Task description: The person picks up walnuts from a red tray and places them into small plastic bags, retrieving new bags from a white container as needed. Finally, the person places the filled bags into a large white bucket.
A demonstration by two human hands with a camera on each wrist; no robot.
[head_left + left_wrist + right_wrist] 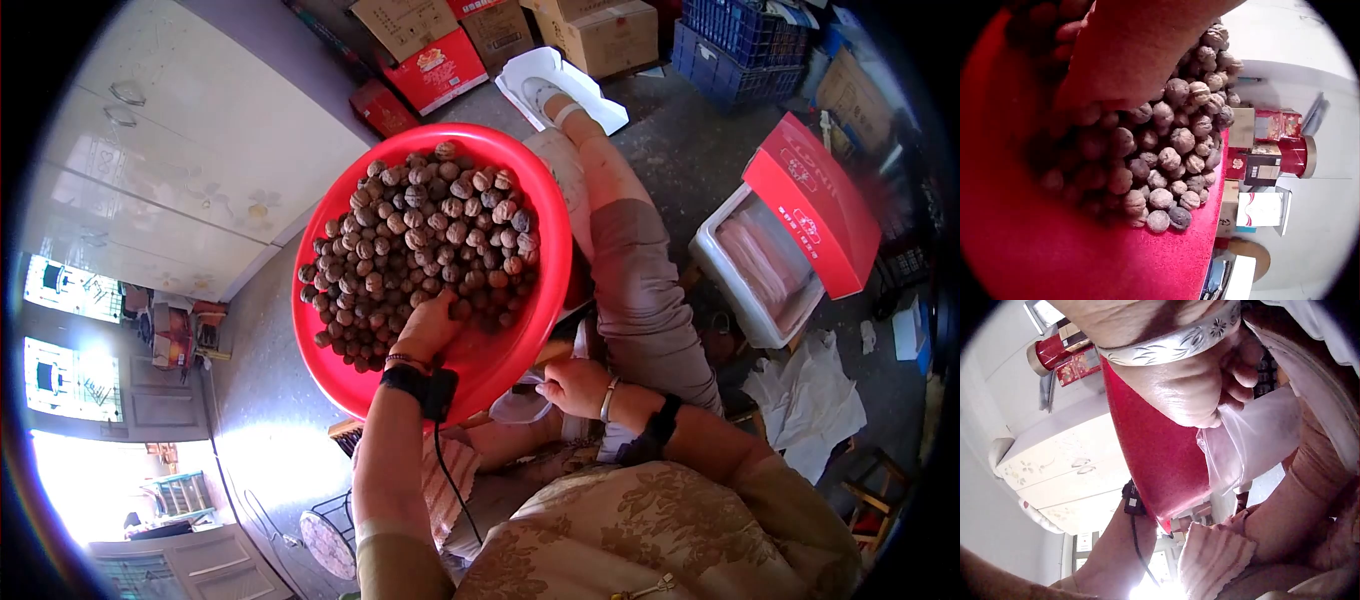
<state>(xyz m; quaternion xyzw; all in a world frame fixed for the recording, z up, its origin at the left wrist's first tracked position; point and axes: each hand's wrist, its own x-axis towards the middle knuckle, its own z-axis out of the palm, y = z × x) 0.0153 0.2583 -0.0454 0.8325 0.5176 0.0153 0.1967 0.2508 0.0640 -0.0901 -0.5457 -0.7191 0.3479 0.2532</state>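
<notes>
A wide red plastic basin point(552, 220) holds a big heap of brown walnuts point(420, 230). My left hand point(430, 325) reaches down into the near side of the heap, touching walnuts. In the left wrist view the back of that hand point(1129, 56) covers most of its fingers, and I cannot tell whether they grip a nut. Just outside the basin's near rim, my right hand point(578, 387) pinches the edge of a clear plastic bag point(1254, 434). The bag hangs below the fingers, beside the red basin wall in the right wrist view.
A white foam box point(715, 255) with a red lid stands to the right, with pinkish plastic bags inside. Crumpled white plastic point(810, 395) lies nearer. Cardboard boxes point(600, 40) and blue crates point(735, 60) stand at the back. A pale cabinet point(170, 150) is left.
</notes>
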